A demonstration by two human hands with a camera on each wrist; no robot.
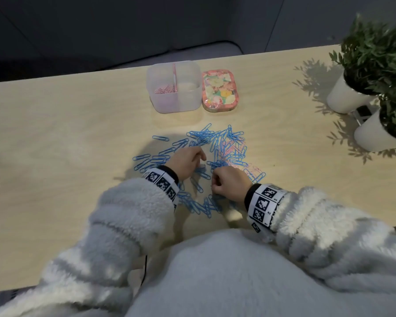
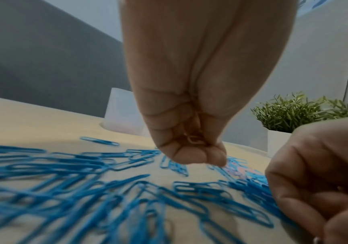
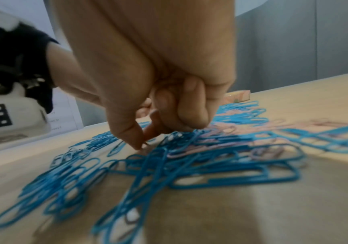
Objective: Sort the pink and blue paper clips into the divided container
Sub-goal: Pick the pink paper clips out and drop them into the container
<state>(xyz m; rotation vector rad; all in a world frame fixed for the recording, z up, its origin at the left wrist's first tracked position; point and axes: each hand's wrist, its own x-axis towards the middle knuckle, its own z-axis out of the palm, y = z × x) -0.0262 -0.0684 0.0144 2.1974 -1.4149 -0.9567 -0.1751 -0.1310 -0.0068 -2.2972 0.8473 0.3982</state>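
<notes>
Blue paper clips lie scattered on the wooden table, with pink paper clips mixed in on the right. At the back stands the translucent divided container; its left compartment holds pink clips, and I see nothing in the right one. My left hand hovers over the pile, fingers curled round a few pink clips in the palm. Beside it, my right hand is down on the pile. Its thumb and forefinger pinch a clip whose colour I cannot make out.
A floral lid lies just right of the container. Two potted plants in white pots stand at the table's right end. Bare wood spreads to the left of the clips.
</notes>
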